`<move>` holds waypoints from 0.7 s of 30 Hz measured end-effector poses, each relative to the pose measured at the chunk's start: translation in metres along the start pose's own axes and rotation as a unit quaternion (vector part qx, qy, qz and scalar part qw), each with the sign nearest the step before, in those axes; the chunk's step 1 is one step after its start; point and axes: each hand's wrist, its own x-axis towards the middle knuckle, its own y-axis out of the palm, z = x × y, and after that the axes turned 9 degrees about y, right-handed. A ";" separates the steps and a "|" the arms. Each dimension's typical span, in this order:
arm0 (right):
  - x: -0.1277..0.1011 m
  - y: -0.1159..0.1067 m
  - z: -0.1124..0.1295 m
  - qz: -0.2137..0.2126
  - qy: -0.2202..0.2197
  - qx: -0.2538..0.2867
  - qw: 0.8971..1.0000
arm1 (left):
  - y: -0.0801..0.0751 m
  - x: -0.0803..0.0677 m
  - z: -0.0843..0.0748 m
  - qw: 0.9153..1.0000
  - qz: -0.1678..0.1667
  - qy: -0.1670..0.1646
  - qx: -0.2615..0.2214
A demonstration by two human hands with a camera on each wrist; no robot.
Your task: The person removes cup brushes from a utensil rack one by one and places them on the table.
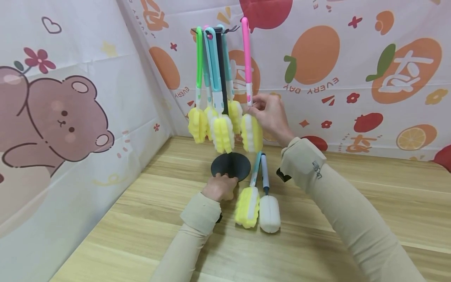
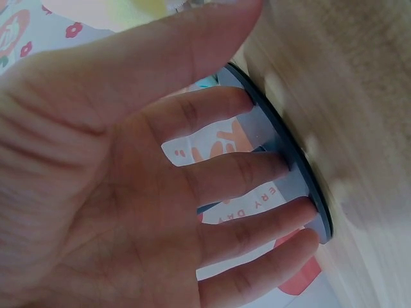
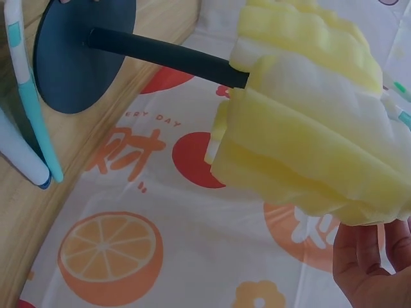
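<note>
- By the right hand point(image 1: 270, 113), the pink brush point(image 1: 248, 88) is pinched at the white lower handle, just above its sponge head; it is held upright, head down, beside the stand, toward the table's back edge.
- Whether its top is caught on a hook cannot be told.
- The left hand point(image 1: 221, 187) grasps nothing; its fingers are stretched out, tips rested on the front of the round base point(image 1: 230, 164).
- The brush should be light, its handle stiff and perhaps slippery, its sponge soft and easily squashed; it is best gripped on the handle.
- From the black stand point(image 1: 224, 74), near the table's back left corner, a green brush point(image 1: 199, 86), a blue brush point(image 1: 217, 92) and others partly hidden are hung.
- Nearer the table's front edge, a yellow-headed brush point(image 1: 248, 207) and a white brush point(image 1: 269, 213) are laid side by side.
</note>
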 end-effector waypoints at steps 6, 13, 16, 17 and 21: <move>-0.002 -0.001 -0.003 0.007 0.006 -0.003 1.000 | -0.001 0.000 -0.001 1.000 -0.004 0.004 -0.001; -0.006 -0.002 -0.011 0.013 0.000 0.000 1.000 | 0.000 0.000 -0.001 1.000 -0.004 0.004 0.000; -0.008 -0.003 -0.014 0.016 -0.001 0.004 1.000 | 0.000 0.000 -0.001 1.000 -0.005 0.005 0.002; -0.009 -0.004 -0.015 0.016 -0.001 0.005 1.000 | 0.000 -0.001 0.000 1.000 -0.005 0.006 0.002; -0.011 -0.005 -0.019 0.018 0.005 0.011 1.000 | 0.000 -0.001 0.000 1.000 -0.010 0.010 0.002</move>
